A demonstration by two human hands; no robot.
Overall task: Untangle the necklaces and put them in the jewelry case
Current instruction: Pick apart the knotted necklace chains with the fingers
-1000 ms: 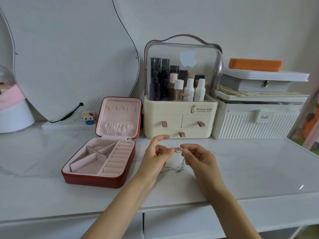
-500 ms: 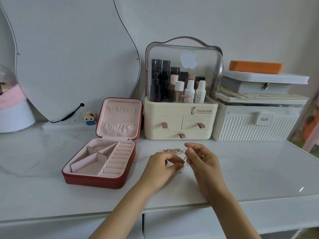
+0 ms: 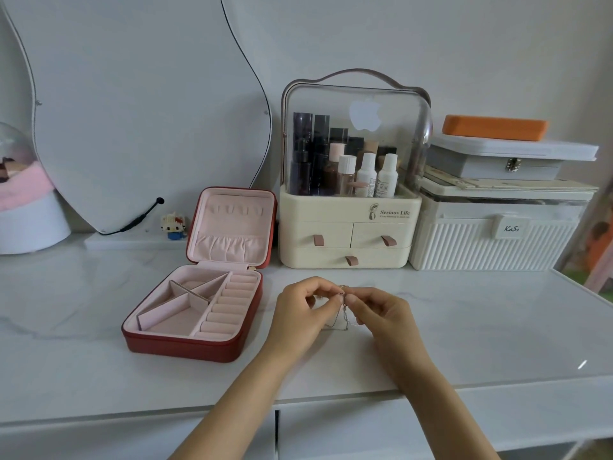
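A thin tangle of silver necklaces [image 3: 345, 315] hangs between my two hands just above the white marble tabletop, its lower loops touching the surface. My left hand [image 3: 303, 310] pinches the chains from the left with curled fingers. My right hand [image 3: 381, 310] pinches them from the right, fingertips almost meeting the left ones. The red jewelry case [image 3: 185, 346] lies open to the left of my hands, its pink lined compartments showing nothing inside and its lid standing upright.
A cream cosmetics organizer [image 3: 348, 227] with drawers and a white ribbed storage box [image 3: 494, 240] stand behind my hands. A curved mirror [image 3: 132, 94] leans at the back left beside a small toy figure [image 3: 173, 224]. The tabletop's front edge [image 3: 132, 413] runs below my forearms.
Both hands lifted slightly off the table and drew together, raising the chains so they hang between the fingertips.
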